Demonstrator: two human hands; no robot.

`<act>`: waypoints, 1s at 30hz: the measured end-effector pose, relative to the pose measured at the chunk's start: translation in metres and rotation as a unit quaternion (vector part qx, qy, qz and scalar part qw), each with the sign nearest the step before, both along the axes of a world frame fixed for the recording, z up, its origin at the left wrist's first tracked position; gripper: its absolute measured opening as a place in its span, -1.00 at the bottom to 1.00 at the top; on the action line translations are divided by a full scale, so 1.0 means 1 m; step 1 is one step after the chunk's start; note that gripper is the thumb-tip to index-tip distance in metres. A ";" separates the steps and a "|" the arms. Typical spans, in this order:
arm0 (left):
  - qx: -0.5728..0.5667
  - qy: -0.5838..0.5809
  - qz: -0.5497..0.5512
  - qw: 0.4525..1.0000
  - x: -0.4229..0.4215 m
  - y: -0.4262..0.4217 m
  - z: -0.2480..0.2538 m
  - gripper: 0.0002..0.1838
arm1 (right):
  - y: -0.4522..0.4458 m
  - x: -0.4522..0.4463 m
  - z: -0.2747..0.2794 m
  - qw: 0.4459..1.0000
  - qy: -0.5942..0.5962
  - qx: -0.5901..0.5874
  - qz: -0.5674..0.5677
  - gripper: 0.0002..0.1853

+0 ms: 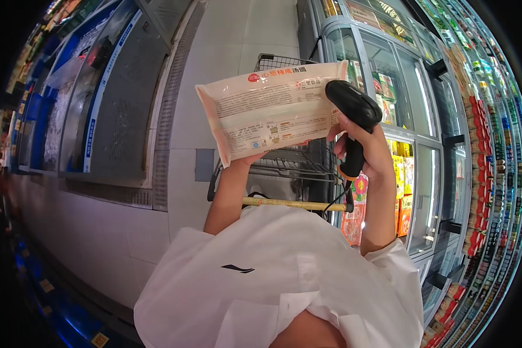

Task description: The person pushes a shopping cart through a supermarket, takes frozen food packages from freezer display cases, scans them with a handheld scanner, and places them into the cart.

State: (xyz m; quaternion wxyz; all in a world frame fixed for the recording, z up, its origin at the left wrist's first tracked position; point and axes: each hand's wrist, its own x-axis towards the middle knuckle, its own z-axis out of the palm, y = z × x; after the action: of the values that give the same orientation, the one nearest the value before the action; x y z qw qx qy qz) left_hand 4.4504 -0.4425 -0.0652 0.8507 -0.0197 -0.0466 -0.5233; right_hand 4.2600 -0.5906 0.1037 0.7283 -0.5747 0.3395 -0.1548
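Observation:
My left hand (248, 160) holds up a pale pink bag of tangyuan (272, 113) from below, mostly hidden behind it. The printed back of the bag, with small text and a red logo along its top, faces me. In my right hand (368, 142) is a black handheld barcode scanner (356, 107), its handle wrapped by the fingers. The scanner's head overlaps the bag's right end; whether they touch I cannot tell. A dark cable hangs from the handle.
A wire shopping cart (296, 159) with a yellow handle (293, 203) stands right in front of me. Glass-doored freezers (426, 174) with colourful packages line the right side. On the left is a grey display case (127, 98) with blue bins.

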 end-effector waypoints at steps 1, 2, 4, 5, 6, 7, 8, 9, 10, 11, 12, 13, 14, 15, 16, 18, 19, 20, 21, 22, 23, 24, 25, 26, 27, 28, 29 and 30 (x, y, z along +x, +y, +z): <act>-0.012 0.016 0.008 1.000 0.001 0.001 -0.002 -0.26 | -0.002 0.000 -0.001 1.000 0.009 0.013 0.007 -0.65; -0.012 0.017 0.012 1.000 0.001 0.002 -0.003 -0.26 | -0.003 0.000 -0.004 1.000 0.010 0.013 0.010 -0.65; -0.021 -0.022 0.004 1.000 0.002 0.003 -0.007 -0.28 | -0.004 0.000 -0.009 1.000 0.012 0.013 -0.009 -0.64; -0.019 -0.022 0.006 1.000 0.002 0.003 -0.009 -0.28 | -0.003 0.001 -0.008 1.000 0.012 0.015 -0.007 -0.64; -0.027 -0.012 -0.005 1.000 0.002 0.002 -0.011 -0.28 | -0.002 0.001 -0.006 1.000 0.005 0.016 -0.013 -0.66; -0.037 0.000 -0.016 0.999 0.002 0.001 -0.012 -0.28 | -0.002 0.001 -0.004 1.000 -0.001 0.017 -0.019 -0.69; -0.037 0.000 -0.014 0.999 0.003 -0.001 -0.013 -0.28 | -0.003 0.001 -0.004 1.000 -0.001 0.016 -0.017 -0.69; -0.052 -0.014 -0.027 0.998 0.003 -0.002 -0.010 -0.26 | -0.003 -0.001 -0.003 1.000 0.007 0.015 -0.024 -0.69; -0.065 -0.027 -0.040 0.997 0.001 -0.004 -0.007 -0.25 | -0.003 -0.003 -0.003 0.999 0.015 0.014 -0.030 -0.69; -0.065 -0.026 -0.039 0.997 -0.003 -0.005 -0.004 -0.25 | -0.004 -0.006 -0.004 0.999 0.016 0.015 -0.029 -0.69; -0.066 -0.057 -0.031 0.996 -0.008 -0.008 0.004 -0.24 | -0.005 -0.009 -0.006 0.999 0.014 -0.001 -0.037 -0.71; -0.067 -0.088 -0.025 0.994 -0.014 -0.010 0.011 -0.22 | -0.006 -0.013 -0.010 0.999 0.012 -0.015 -0.046 -0.72; -0.063 -0.088 -0.028 0.994 -0.022 -0.015 0.018 -0.22 | -0.004 -0.017 -0.013 0.999 0.012 -0.010 -0.049 -0.72; -0.062 -0.091 -0.056 0.992 -0.031 -0.022 0.023 -0.23 | 0.001 -0.019 -0.017 0.993 0.030 -0.089 -0.066 -0.73; -0.061 -0.093 -0.086 0.990 -0.042 -0.031 0.028 -0.24 | 0.006 -0.022 -0.022 0.981 0.049 -0.167 -0.084 -0.74; 0.016 -0.167 -0.087 0.982 -0.065 -0.052 0.042 -0.26 | 0.015 -0.026 -0.035 0.945 0.039 -0.307 -0.105 -0.63; 0.088 -0.243 -0.079 0.963 -0.079 -0.062 0.045 -0.28 | 0.019 -0.029 -0.036 0.930 0.048 -0.347 -0.109 -0.54; 0.110 -0.286 -0.052 0.951 -0.096 -0.073 0.041 -0.31 | 0.019 -0.035 -0.039 0.932 0.050 -0.342 -0.107 -0.54; 0.133 -0.326 -0.023 0.936 -0.116 -0.085 0.035 -0.34 | 0.019 -0.041 -0.042 0.914 0.097 -0.377 -0.116 -0.45; 0.159 -0.200 -0.062 0.965 -0.137 -0.097 0.020 -0.30 | 0.018 -0.047 -0.045 0.892 0.141 -0.412 -0.122 -0.35; 0.165 -0.198 -0.057 0.965 -0.159 -0.109 0.002 -0.30 | 0.016 -0.056 -0.049 0.895 0.140 -0.408 -0.115 -0.35; 0.179 -0.276 0.012 0.944 -0.181 -0.121 -0.019 -0.29 | 0.012 -0.066 -0.055 0.886 0.159 -0.417 -0.123 -0.31; 0.191 -0.352 0.080 0.913 -0.201 -0.132 -0.036 -0.27 | 0.006 -0.077 -0.062 0.877 0.178 -0.426 -0.131 -0.26; 0.201 -0.423 0.146 0.872 -0.213 -0.140 -0.045 -0.25 | -0.003 -0.087 -0.075 0.882 0.166 -0.417 -0.147 -0.34; 0.207 -0.420 0.147 0.871 -0.215 -0.144 -0.048 -0.25 | -0.016 -0.096 -0.090 0.883 0.167 -0.414 -0.141 -0.34; 0.276 -0.446 0.074 0.848 -0.217 -0.142 -0.046 -0.24 | -0.026 -0.107 -0.104 0.905 0.160 -0.364 -0.148 -0.37; 0.342 -0.466 -0.003 0.816 -0.220 -0.139 -0.045 -0.22 | -0.033 -0.116 -0.117 0.925 0.155 -0.311 -0.155 -0.40; 0.340 -0.430 -0.023 0.836 -0.221 -0.138 -0.029 -0.21 | -0.039 -0.121 -0.120 0.930 0.181 -0.285 -0.144 -0.48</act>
State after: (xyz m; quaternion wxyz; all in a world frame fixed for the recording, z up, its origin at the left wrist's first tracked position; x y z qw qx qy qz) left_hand 4.2297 -0.5809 -0.0938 0.6854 0.4973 -0.2264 -0.4814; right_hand 4.1390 -0.6298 -0.0165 0.4297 -0.7214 0.4863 -0.2418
